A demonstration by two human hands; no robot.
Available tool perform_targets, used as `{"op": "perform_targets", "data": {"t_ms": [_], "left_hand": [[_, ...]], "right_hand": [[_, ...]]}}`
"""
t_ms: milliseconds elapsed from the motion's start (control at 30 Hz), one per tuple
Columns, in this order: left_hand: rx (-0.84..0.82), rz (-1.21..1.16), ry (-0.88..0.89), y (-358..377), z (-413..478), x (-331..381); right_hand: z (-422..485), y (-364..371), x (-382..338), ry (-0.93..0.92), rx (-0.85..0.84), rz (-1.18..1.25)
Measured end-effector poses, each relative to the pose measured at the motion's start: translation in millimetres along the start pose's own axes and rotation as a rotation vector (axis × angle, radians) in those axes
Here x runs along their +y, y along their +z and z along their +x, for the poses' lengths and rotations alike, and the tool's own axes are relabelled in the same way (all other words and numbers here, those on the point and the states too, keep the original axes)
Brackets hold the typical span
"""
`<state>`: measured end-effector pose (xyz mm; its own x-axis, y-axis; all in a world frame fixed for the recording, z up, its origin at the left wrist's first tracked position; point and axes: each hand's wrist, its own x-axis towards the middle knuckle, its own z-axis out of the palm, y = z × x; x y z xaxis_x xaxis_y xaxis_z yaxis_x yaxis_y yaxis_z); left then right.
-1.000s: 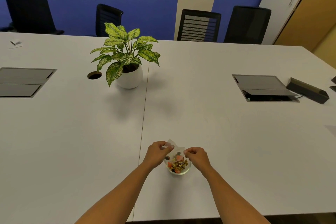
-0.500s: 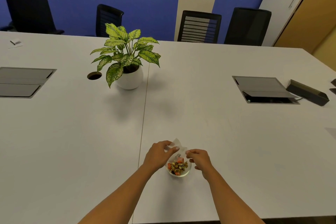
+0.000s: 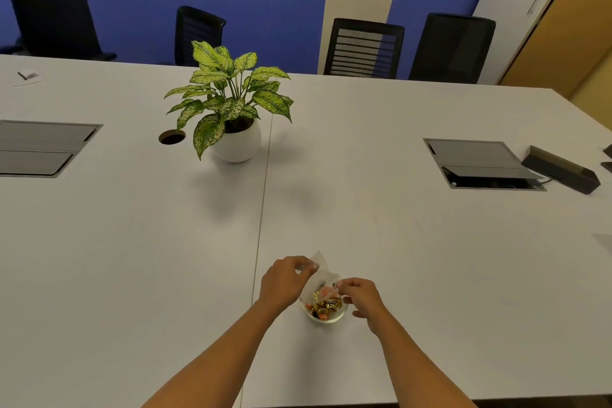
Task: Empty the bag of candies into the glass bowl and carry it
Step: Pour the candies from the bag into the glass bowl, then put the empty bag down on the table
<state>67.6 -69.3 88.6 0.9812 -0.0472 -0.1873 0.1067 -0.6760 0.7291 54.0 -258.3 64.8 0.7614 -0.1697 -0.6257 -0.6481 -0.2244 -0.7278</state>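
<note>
A small glass bowl (image 3: 335,318) stands on the white table (image 3: 364,225) near its front edge. Gold and red wrapped candies (image 3: 326,305) lie inside the bowl. A clear plastic bag (image 3: 322,270) hangs upside down right above the bowl, and a candy or two show through it. My left hand (image 3: 284,281) pinches the bag's upper left corner. My right hand (image 3: 362,297) pinches the bag's right edge, just over the bowl's rim.
A potted plant (image 3: 231,116) in a white round pot stands mid-table, beside a round cable hole (image 3: 171,137). Grey cable hatches sit at the left (image 3: 43,147) and the right (image 3: 480,162). A dark box (image 3: 561,169) lies at the far right. Black chairs (image 3: 364,48) line the far side.
Both hands have tipped the bag further over the bowl; the right hand has dropped lower toward the rim, and the left hand has risen slightly with its corner.
</note>
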Motion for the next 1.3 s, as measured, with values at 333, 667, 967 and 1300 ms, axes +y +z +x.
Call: {"op": "perform_targets", "data": {"t_ms": [333, 667, 967, 1300], "left_hand": [[0.073, -0.228, -0.032, -10, 0, 3], [0.177, -0.521, -0.113, -16, -6, 4], [0.233, -1.090, -0.353, -34, -7, 3], [0.321, -1.129, -0.366, -31, -14, -22]], "right_hand": [[-7, -3, -13, -0.020, -0.159, 0.105], [-13, 6, -27, -0.088, -0.053, 0.274], [-22, 29, -36, -0.151, -0.270, 0.161], [-17, 60, -58, -0.253, -0.099, 0.303]]}}
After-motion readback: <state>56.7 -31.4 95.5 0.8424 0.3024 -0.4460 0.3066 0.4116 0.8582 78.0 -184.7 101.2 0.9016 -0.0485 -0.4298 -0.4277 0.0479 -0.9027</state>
